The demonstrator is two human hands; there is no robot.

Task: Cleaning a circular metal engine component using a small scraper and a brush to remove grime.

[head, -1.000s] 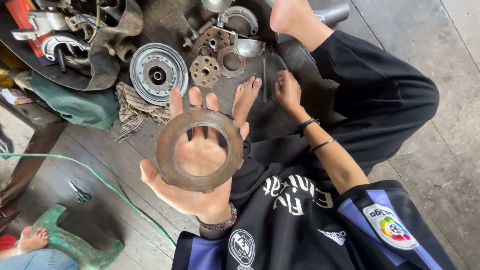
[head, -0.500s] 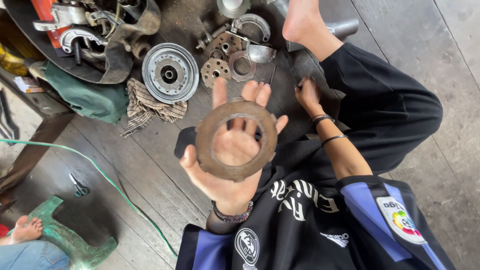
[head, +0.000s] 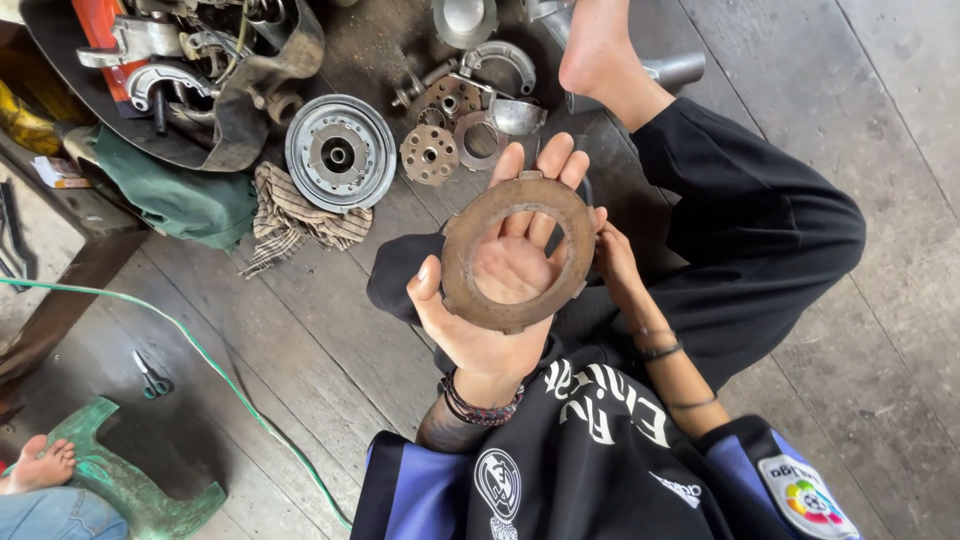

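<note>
A: How was the left hand (head: 500,290) configured?

B: It was raised palm-up with the fingers spread flat. A rusty brown ring-shaped plate (head: 518,252) lay across the palm and fingers, thumb at its left edge. The hand supported the ring rather than clamping it, which probably kept both the face and the open centre in plain view.

A: And the right hand (head: 615,262)?

B: It sat just to the right of the ring, its fingertips at or very near the rim. Whether they pinched the rim could not be determined; the ring hid them. The position suggested steadying the ring.

A: What lay beyond the hands?

B: Ahead of the left fingertips, small round metal parts (head: 455,125) were grouped on the plank floor (head: 300,330), likely set out within easy reach. Ahead and to the left were a large grey hub with a central bore (head: 340,152) and a striped rag (head: 295,215) touching its near edge. Farther left, a green cloth (head: 170,195) lay against a dark tray of engine parts (head: 190,70).

A: Anything nearer the body?

B: Well to the left, small scissors (head: 152,377) lay beside a thin green cable (head: 200,350). Another person's bare foot (head: 42,465) rested by a green stand (head: 120,475).
</note>
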